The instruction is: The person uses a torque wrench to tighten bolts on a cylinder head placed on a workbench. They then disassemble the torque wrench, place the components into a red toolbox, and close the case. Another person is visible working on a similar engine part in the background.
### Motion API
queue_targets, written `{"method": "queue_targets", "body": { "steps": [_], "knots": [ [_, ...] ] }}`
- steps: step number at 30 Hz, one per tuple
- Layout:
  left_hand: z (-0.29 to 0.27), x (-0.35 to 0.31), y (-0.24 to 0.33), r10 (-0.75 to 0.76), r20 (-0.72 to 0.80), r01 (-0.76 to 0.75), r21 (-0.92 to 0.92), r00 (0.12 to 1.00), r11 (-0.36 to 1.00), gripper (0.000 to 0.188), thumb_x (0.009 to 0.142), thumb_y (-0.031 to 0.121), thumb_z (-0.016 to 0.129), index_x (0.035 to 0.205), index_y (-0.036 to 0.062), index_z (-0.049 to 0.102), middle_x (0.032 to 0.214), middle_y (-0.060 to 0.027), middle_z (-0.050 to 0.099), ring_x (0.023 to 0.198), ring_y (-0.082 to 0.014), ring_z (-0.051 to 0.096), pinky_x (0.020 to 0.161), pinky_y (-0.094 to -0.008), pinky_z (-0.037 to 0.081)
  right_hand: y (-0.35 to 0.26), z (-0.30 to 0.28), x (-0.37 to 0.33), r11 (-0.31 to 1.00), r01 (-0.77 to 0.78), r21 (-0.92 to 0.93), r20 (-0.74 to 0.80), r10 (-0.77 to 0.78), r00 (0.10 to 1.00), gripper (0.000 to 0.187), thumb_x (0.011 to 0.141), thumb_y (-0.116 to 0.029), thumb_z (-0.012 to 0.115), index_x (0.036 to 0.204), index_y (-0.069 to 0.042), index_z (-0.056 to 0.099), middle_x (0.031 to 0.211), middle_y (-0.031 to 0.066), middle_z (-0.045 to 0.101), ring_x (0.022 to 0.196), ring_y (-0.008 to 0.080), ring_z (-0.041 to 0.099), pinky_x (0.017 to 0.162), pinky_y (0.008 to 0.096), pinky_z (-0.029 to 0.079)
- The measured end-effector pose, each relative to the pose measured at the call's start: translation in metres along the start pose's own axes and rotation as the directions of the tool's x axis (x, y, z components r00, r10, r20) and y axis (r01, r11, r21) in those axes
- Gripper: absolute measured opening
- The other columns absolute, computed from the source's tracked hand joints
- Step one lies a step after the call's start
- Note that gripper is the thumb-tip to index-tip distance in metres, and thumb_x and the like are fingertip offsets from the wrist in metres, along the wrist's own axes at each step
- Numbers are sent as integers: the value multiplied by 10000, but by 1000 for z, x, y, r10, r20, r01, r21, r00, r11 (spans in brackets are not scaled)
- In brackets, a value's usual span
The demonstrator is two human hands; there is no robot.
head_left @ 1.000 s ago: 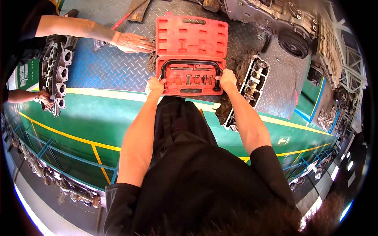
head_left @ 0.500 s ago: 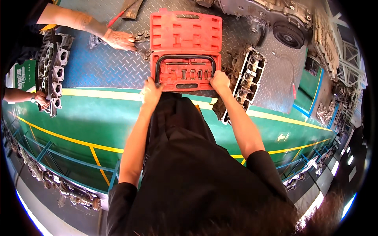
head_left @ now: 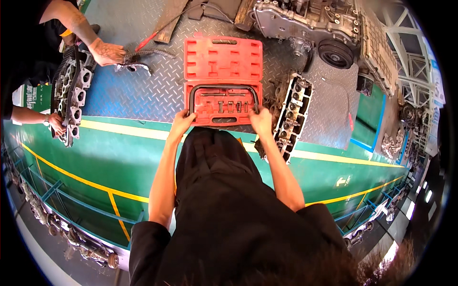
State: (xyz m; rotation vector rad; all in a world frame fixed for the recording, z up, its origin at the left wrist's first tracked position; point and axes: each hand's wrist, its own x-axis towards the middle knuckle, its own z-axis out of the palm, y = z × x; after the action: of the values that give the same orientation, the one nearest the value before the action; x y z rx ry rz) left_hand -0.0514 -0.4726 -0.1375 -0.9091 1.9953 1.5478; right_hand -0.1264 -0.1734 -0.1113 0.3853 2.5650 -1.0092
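Note:
A red plastic tool case [head_left: 223, 63] lies unfolded in front of me, its moulded lid tipped back. A black C-shaped clamp frame [head_left: 224, 86] runs round the inside of the near half, above several small metal sleeves [head_left: 234, 107] in their recesses. My left hand [head_left: 181, 123] is closed at the case's near left corner, thumb beside one end of the frame. At the near right corner, the fingers of my right hand [head_left: 261, 120] reach over the rim and close round the frame's other end, which they cover. A cylinder head [head_left: 292, 114] lies just to the right.
At left, a co-worker's hand [head_left: 107, 52] touches a dark chain [head_left: 148, 53]; their other hand [head_left: 57, 125] rests on another cylinder head [head_left: 75, 97]. An engine [head_left: 305, 21] with a black pulley [head_left: 335, 53] stands far right. Chequered metal plate [head_left: 157, 95] meets green floor [head_left: 124, 157].
My view has shifted, so the case sits lower in it. My right fingers have moved further in over its rim. The co-worker's upper hand and the chain have moved left, away from the case.

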Motion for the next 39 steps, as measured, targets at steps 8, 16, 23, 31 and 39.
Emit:
{"method": "queue_targets", "body": {
  "steps": [8, 16, 23, 31, 39],
  "knots": [
    [44, -135, 122, 397, 92, -396, -28, 913, 918, 351, 840, 160, 718, 1102, -22, 570, 895, -198, 679, 842, -305, 688, 731, -401, 516, -141, -11, -72, 763, 4, 647, 263, -229, 937, 309, 874, -272, 749, 918, 21, 662, 797, 28, 632, 730, 99, 550, 652, 287, 456],
    [-15, -82, 73, 335, 105, -327, -82, 936, 941, 333, 954, 230, 647, 1147, -40, 660, 1162, -109, 679, 1036, -176, 631, 946, -323, 483, -169, -98, -96, 948, 161, 274, 74, -188, 979, 211, 816, -103, 684, 952, 21, 580, 732, 84, 616, 667, 175, 596, 631, 327, 476],
    [44, -43, 33, 290, 203, -245, -222, 935, 944, 427, 936, 301, 686, 1248, 28, 582, 987, -84, 672, 833, -136, 626, 727, -287, 487, -197, -117, -114, 871, 74, 486, 445, -320, 837, 172, 837, -70, 655, 967, 6, 573, 750, 20, 546, 684, 83, 497, 625, 278, 446],
    [46, -5, 28, 320, -67, -321, 9, 945, 947, 597, 841, 303, 793, 1271, 11, 500, 961, -67, 638, 851, -157, 610, 750, -332, 507, -200, -115, -60, 880, 4, 474, 568, -310, 762, 162, 801, -57, 558, 943, 17, 574, 741, -15, 475, 681, 83, 444, 606, 260, 384],
    [29, 9, 82, 222, 171, -113, -490, 960, 864, 409, 947, 370, 656, 1179, 35, 618, 801, -33, 649, 478, -44, 427, 383, -233, 292, -243, -134, -63, 668, 1, 744, 440, -492, 751, 230, 748, -50, 660, 945, 14, 560, 663, 14, 530, 477, 82, 447, 425, 240, 314]
  ]
}}
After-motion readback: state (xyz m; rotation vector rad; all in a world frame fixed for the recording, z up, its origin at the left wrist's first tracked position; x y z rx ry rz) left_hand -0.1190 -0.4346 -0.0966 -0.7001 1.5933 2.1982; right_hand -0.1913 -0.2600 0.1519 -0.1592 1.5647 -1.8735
